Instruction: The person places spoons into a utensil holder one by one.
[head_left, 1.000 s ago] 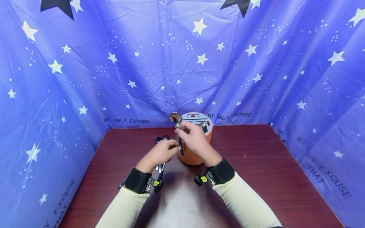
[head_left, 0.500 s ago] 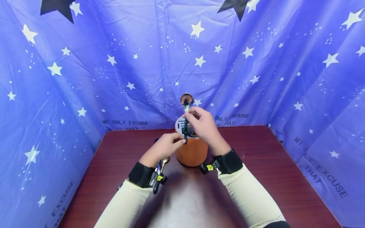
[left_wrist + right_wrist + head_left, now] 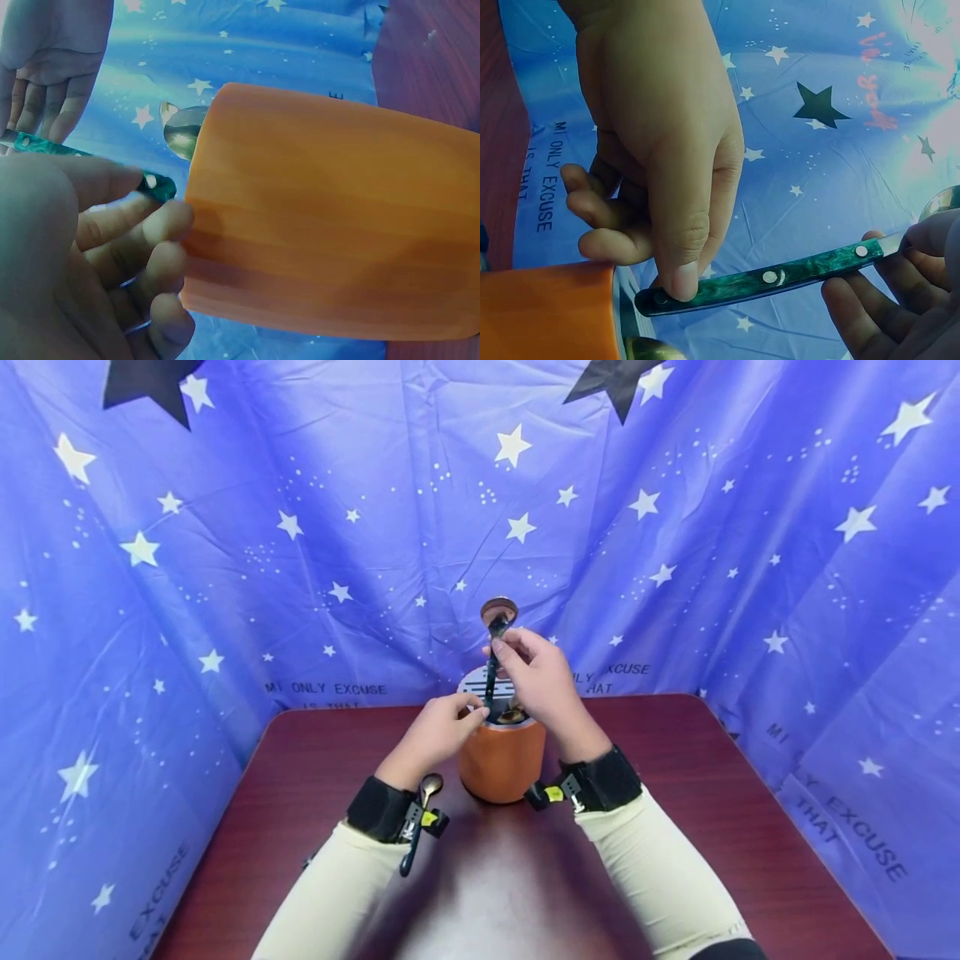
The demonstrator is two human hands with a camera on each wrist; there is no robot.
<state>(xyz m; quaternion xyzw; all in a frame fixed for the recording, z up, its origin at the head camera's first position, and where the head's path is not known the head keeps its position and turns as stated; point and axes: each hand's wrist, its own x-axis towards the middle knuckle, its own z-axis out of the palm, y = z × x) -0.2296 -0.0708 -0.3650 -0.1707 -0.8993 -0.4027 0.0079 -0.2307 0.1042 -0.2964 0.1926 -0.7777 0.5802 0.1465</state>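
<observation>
A spoon with a shiny round bowl (image 3: 498, 612) and a green marbled, riveted handle (image 3: 795, 279) is held bowl up over an orange utensil holder (image 3: 501, 764). My right hand (image 3: 543, 681) grips it at the neck, just below the bowl. The handle's lower end is pinched between thumb and finger of my left hand (image 3: 438, 731), close to the holder's rim. In the left wrist view, the curled fingers (image 3: 169, 259) of that hand overlap the holder's edge. Another spoon's gold bowl (image 3: 512, 716) shows at the holder's opening, its handle hidden inside.
A gold spoon (image 3: 431, 787) with a dark handle lies on the red-brown table (image 3: 322, 743), partly behind the left wrist strap. The holder has a pale slotted panel (image 3: 476, 681) at its back. A blue star-printed curtain (image 3: 375, 568) surrounds the table.
Both hands have raised the spoon and moved it rightward, from the holder's left side to above its opening. The left hand has shifted off the table's spoons, and the view has tilted slightly.
</observation>
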